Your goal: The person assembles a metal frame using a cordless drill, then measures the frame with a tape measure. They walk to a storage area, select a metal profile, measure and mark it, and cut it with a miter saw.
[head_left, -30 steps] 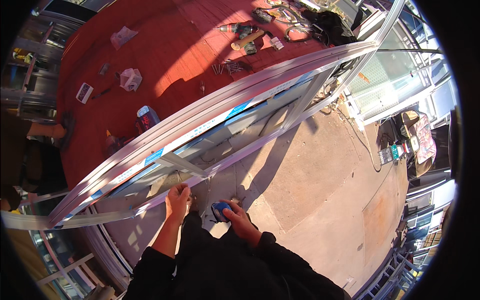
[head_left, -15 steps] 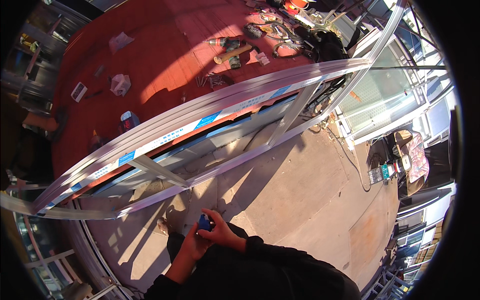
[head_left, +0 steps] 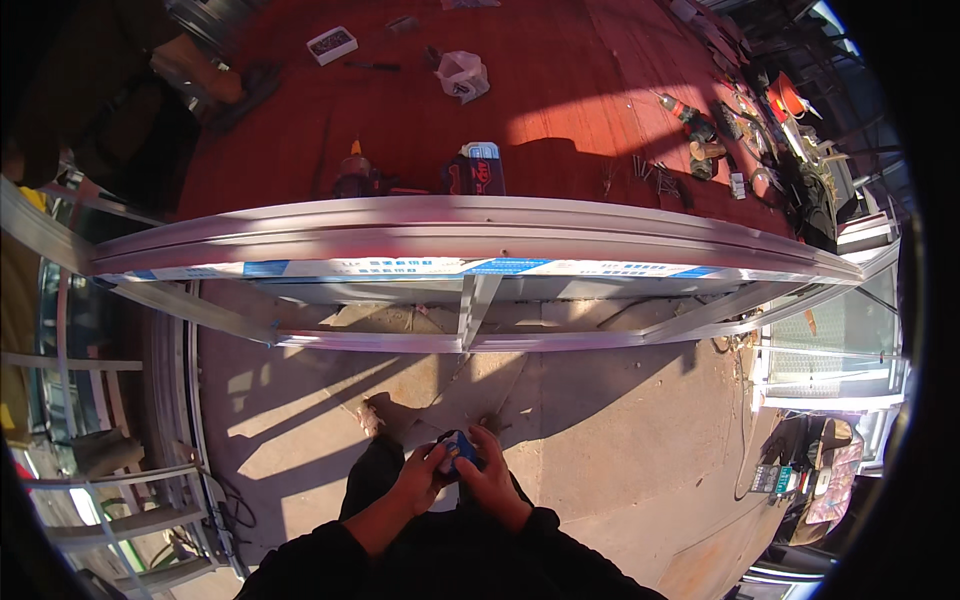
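1. Tape measure, compact, rounded, blue and black, sits between both hands, in front of the person's body;
2. left hand grasps its left side, right hand its right; this paired hold probably steadies it;
3. long, silvery metal frame with blue-and-white film spans the red-covered desk's near side, presumably for easy reach

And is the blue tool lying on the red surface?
No, the left hand and right hand hold the blue tool between them.
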The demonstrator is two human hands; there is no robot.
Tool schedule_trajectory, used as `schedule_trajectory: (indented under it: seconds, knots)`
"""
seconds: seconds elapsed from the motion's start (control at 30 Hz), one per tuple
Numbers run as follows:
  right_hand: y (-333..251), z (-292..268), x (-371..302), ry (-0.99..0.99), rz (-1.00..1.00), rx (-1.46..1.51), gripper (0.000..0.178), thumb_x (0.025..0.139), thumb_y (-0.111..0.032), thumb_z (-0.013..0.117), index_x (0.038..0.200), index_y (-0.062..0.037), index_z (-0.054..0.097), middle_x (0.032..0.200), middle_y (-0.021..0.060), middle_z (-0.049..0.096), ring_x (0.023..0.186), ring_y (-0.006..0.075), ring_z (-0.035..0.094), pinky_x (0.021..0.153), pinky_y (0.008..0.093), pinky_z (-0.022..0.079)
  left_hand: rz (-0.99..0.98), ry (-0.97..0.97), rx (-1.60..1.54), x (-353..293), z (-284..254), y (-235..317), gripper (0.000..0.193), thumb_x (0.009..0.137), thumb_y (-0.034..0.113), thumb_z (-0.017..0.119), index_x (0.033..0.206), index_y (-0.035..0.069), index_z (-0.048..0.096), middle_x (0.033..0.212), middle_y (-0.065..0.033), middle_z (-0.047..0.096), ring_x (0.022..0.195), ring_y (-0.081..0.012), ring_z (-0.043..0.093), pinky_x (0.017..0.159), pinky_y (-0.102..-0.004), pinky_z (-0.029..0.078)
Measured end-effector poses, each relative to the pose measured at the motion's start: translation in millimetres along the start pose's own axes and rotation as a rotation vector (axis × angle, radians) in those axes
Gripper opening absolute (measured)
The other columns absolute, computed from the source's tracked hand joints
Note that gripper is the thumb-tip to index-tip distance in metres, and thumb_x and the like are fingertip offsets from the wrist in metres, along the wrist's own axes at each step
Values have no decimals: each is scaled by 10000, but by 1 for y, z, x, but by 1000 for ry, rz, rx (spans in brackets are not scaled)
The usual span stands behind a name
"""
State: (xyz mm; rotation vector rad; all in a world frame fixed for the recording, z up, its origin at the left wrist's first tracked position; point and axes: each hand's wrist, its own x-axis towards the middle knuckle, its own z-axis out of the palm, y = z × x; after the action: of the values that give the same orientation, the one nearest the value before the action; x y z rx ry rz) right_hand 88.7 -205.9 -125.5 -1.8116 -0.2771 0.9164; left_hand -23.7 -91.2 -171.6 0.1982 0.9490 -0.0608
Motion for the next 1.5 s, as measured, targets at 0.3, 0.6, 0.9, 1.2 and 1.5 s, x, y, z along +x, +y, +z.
schedule_trajectory:
  seconds: [0.3,0.6,0.9,1.2,1.5]
  knots:
    - [30,91,105,-380,-545,-604,566,703,-219,770,1192,-20,569,1098,163,630,1052,381,584,912,490,472,160,189,630,70,-93,68,551,876,306,736,1258,-43,547,1105,-156,650,952,-202,664,800,-303,561]
    - [148,54,204,-622,-346,-665,445,740,-123,666,1163,-4,598,1068,179,611,952,337,618,836,417,511,276,-42,1265,152,-176,120,329,899,205,578,1119,-39,593,1008,-156,714,942,-192,697,806,-320,540]
    - [262,24,242,-686,315,-248,308,864,-140,598,1137,-10,656,801,17,588,710,93,553,621,242,447,362,23,911,240,-224,96,266,917,214,577,1025,-10,670,971,-75,700,883,-154,676,752,-306,578]
    - [282,95,260,-719,-356,-207,520,847,10,631,1335,-18,451,1146,121,620,947,195,635,783,326,520,635,124,1153,283,-203,35,392,810,294,666,1098,33,716,972,-175,729,891,-268,709,806,-365,550]
    - [296,-29,267,-640,-98,-592,420,829,-206,634,1193,3,616,826,68,633,718,155,609,649,315,494,639,29,1154,243,-180,61,242,786,182,740,910,-1,643,731,-70,657,632,-142,637,581,-290,522]
